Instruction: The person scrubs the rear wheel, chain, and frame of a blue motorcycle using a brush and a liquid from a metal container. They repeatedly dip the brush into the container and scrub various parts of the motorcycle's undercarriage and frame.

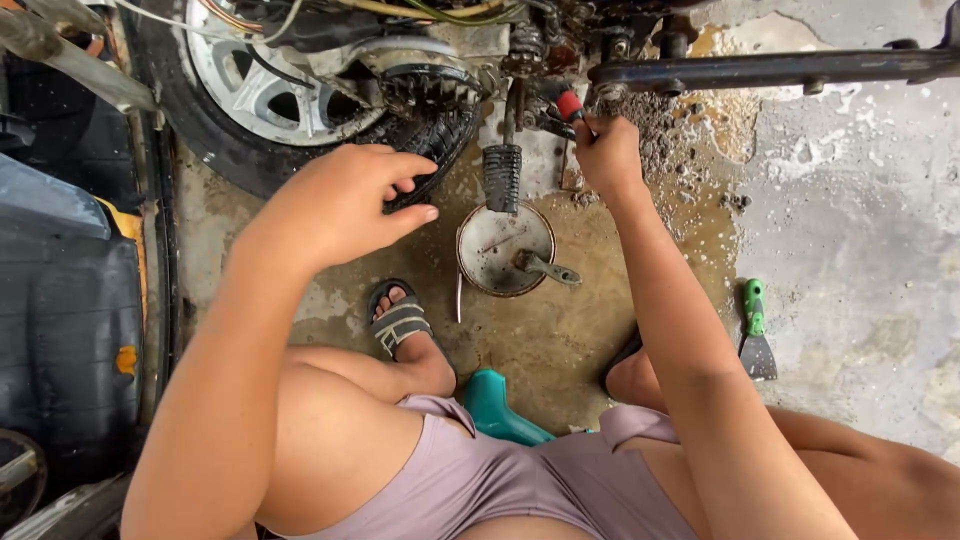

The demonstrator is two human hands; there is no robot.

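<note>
Two hands | right hand [607,152] grip clamped on red-handled tool [570,106] | left hand [345,203] grip loosely apart | one bowl [500,250] | one scraper [755,335]

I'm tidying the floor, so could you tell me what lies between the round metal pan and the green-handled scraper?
Head view: only the right forearm crosses above; the wet concrete floor looks bare.

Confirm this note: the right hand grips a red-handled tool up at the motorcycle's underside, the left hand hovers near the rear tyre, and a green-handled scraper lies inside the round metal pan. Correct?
One detail is off. The green-handled scraper lies on the wet concrete floor, apart from the round metal pan, as the head view shows. The right hand does grip the red-handled tool, and the left hand hovers near the rear tyre.
</note>
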